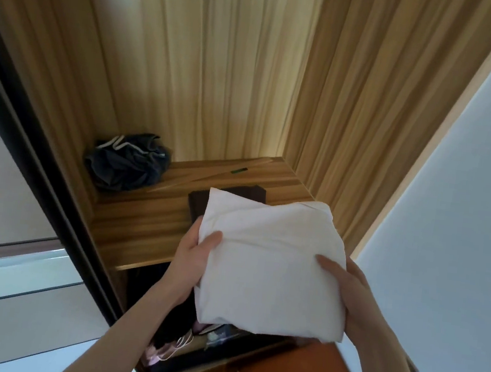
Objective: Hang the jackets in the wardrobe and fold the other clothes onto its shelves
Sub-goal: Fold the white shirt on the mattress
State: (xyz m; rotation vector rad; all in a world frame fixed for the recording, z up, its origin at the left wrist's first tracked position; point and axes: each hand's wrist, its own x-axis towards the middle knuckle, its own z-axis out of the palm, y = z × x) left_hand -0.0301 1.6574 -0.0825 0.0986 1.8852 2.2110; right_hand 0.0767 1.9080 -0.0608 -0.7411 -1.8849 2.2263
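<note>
While held: one white garment [272,265].

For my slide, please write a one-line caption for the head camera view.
Both hands, left hand and right hand, carry a folded white garment toward the wooden wardrobe shelf.

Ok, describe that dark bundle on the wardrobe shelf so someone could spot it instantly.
On the wooden wardrobe shelf, look to the back left corner. The crumpled dark blue garment sits there in a heap with pale trim, unlike the flat-folded dark brown cloth nearer the front.
</note>
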